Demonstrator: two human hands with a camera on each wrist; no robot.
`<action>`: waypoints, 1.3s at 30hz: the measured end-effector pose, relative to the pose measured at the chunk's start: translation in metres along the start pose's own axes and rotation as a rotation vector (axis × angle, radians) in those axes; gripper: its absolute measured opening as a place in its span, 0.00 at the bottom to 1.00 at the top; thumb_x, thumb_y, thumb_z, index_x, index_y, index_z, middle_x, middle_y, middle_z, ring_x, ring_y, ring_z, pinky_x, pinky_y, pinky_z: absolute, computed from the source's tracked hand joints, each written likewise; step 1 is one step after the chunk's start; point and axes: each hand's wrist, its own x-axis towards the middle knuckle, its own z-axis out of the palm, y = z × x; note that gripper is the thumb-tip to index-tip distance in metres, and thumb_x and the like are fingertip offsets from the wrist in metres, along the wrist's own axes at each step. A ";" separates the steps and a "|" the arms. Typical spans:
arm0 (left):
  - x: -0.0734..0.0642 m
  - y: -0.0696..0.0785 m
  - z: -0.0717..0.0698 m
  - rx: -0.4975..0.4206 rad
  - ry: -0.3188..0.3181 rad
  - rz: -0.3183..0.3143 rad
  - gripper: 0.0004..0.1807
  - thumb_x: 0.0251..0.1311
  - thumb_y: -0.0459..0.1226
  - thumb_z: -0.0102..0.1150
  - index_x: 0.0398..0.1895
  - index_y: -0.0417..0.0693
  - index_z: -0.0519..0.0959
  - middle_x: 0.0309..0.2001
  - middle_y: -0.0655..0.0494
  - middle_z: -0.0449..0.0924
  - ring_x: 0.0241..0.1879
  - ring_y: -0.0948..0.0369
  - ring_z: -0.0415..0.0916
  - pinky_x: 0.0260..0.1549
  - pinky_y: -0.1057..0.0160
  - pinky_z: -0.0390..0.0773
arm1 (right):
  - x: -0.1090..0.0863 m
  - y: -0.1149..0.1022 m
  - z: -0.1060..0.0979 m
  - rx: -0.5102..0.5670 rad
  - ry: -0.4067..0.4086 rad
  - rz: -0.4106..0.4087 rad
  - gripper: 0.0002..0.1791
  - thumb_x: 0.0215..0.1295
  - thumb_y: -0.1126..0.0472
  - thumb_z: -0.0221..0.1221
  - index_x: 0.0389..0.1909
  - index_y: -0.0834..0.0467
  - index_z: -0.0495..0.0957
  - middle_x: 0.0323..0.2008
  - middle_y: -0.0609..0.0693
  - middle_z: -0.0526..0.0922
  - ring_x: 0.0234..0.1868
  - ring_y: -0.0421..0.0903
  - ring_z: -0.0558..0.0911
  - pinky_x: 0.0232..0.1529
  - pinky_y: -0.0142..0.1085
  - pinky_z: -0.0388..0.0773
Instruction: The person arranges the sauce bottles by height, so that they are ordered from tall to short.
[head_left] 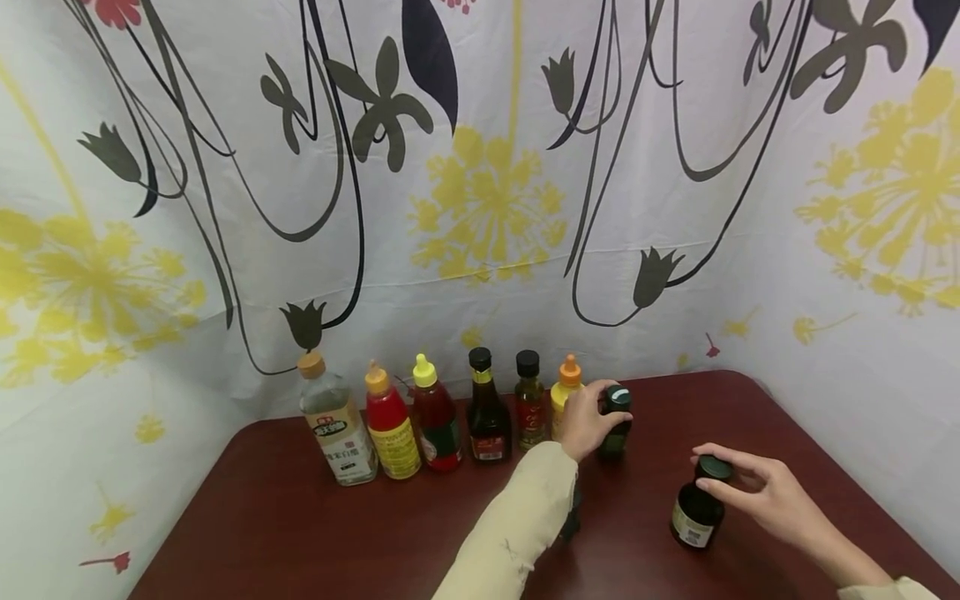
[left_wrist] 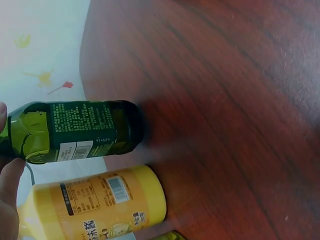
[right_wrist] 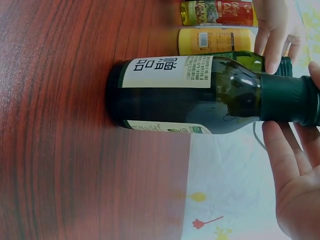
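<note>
My left hand (head_left: 587, 421) pinches the top of a dark green glass bottle (head_left: 615, 442), which stands at the right end of a row of bottles. In the left wrist view this bottle (left_wrist: 82, 131) shows a green label with a barcode, with a yellow squeeze bottle (left_wrist: 100, 202) beside it. Nearer the table's right side, my right hand (head_left: 776, 498) holds another dark green bottle (head_left: 693, 517) by its capped neck. The right wrist view shows this bottle (right_wrist: 170, 95) upright on the table with pale labels, the fingers and thumb around its neck.
Leftward along the row stand an olive oil bottle (head_left: 529, 408), a dark sauce bottle (head_left: 487, 421), two red sauce bottles (head_left: 438, 425) and a clear vinegar bottle (head_left: 337, 429). A dark object (head_left: 573, 515) is partly hidden by the left sleeve. A patterned cloth (head_left: 480, 325) hangs behind the table (head_left: 315, 542).
</note>
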 end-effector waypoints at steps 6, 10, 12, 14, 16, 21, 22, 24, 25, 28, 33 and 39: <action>0.001 -0.003 0.002 -0.017 0.017 -0.053 0.21 0.45 0.39 0.65 0.46 0.48 0.75 0.31 0.60 0.77 0.25 0.67 0.71 0.24 0.78 0.68 | -0.001 0.001 0.001 0.000 -0.007 0.022 0.20 0.54 0.71 0.59 0.49 0.64 0.73 0.42 0.37 0.78 0.41 0.29 0.76 0.31 0.26 0.76; 0.001 -0.003 0.004 -0.015 0.042 -0.085 0.21 0.46 0.40 0.64 0.47 0.49 0.74 0.38 0.58 0.78 0.34 0.65 0.76 0.30 0.76 0.72 | -0.001 0.002 0.000 -0.008 -0.009 0.033 0.20 0.53 0.71 0.59 0.49 0.64 0.73 0.42 0.37 0.78 0.41 0.28 0.76 0.32 0.25 0.75; 0.002 -0.002 0.006 0.004 0.057 -0.094 0.21 0.46 0.40 0.64 0.47 0.49 0.74 0.38 0.56 0.79 0.35 0.65 0.76 0.30 0.75 0.73 | -0.001 0.003 0.000 -0.010 -0.010 0.029 0.20 0.53 0.72 0.59 0.49 0.64 0.73 0.42 0.39 0.79 0.42 0.28 0.76 0.33 0.24 0.75; 0.004 -0.001 0.006 0.026 0.067 -0.106 0.21 0.47 0.41 0.64 0.47 0.49 0.74 0.37 0.55 0.79 0.34 0.64 0.77 0.29 0.74 0.73 | -0.002 0.003 -0.001 -0.008 -0.010 0.022 0.20 0.53 0.72 0.59 0.49 0.64 0.73 0.42 0.39 0.79 0.42 0.28 0.76 0.33 0.24 0.75; 0.006 0.000 0.007 0.049 0.066 -0.127 0.21 0.47 0.41 0.63 0.47 0.49 0.73 0.35 0.55 0.79 0.32 0.64 0.77 0.27 0.74 0.73 | -0.001 0.003 -0.001 -0.003 -0.010 0.014 0.20 0.53 0.73 0.59 0.50 0.64 0.72 0.42 0.39 0.79 0.42 0.28 0.76 0.33 0.24 0.75; 0.010 0.001 0.009 0.054 0.041 -0.180 0.22 0.48 0.43 0.62 0.49 0.50 0.72 0.35 0.55 0.79 0.31 0.65 0.76 0.26 0.72 0.73 | -0.001 0.003 -0.001 0.003 -0.011 0.016 0.21 0.53 0.73 0.59 0.50 0.65 0.72 0.43 0.37 0.78 0.42 0.29 0.76 0.33 0.25 0.75; 0.010 0.001 0.009 0.050 0.040 -0.184 0.22 0.49 0.43 0.62 0.49 0.50 0.72 0.36 0.55 0.79 0.32 0.65 0.76 0.27 0.72 0.74 | -0.001 0.003 -0.001 0.004 -0.012 0.019 0.21 0.53 0.73 0.59 0.50 0.65 0.72 0.43 0.37 0.78 0.42 0.28 0.75 0.33 0.25 0.75; 0.011 0.002 0.009 0.040 0.046 -0.195 0.22 0.48 0.42 0.62 0.49 0.50 0.72 0.37 0.54 0.79 0.33 0.64 0.76 0.28 0.71 0.74 | 0.000 0.003 0.000 0.012 -0.018 0.028 0.21 0.53 0.72 0.58 0.51 0.65 0.72 0.43 0.36 0.77 0.43 0.28 0.75 0.33 0.25 0.75; 0.012 0.002 0.009 0.043 0.051 -0.197 0.22 0.48 0.42 0.62 0.49 0.50 0.72 0.37 0.54 0.79 0.33 0.64 0.76 0.28 0.71 0.74 | 0.000 0.003 0.000 0.017 -0.021 0.031 0.21 0.54 0.72 0.58 0.51 0.65 0.71 0.44 0.36 0.77 0.43 0.28 0.75 0.33 0.25 0.75; 0.013 0.002 0.009 0.060 0.068 -0.201 0.24 0.48 0.43 0.62 0.50 0.49 0.72 0.38 0.53 0.79 0.33 0.64 0.77 0.28 0.71 0.74 | 0.001 0.003 0.000 0.028 -0.031 0.043 0.21 0.55 0.72 0.57 0.52 0.65 0.71 0.44 0.36 0.77 0.43 0.28 0.75 0.33 0.26 0.75; 0.015 0.000 0.013 0.049 0.072 -0.217 0.25 0.48 0.43 0.62 0.52 0.49 0.72 0.39 0.53 0.79 0.33 0.64 0.77 0.28 0.71 0.75 | 0.001 0.002 -0.001 0.018 -0.042 0.074 0.21 0.56 0.70 0.57 0.52 0.63 0.70 0.45 0.37 0.77 0.44 0.28 0.74 0.34 0.26 0.75; 0.014 -0.002 0.013 -0.003 0.089 -0.179 0.25 0.49 0.41 0.62 0.52 0.47 0.71 0.39 0.52 0.79 0.33 0.63 0.77 0.28 0.71 0.75 | 0.002 -0.002 -0.003 -0.007 -0.044 0.138 0.21 0.56 0.66 0.58 0.52 0.64 0.71 0.44 0.41 0.78 0.43 0.28 0.75 0.34 0.27 0.75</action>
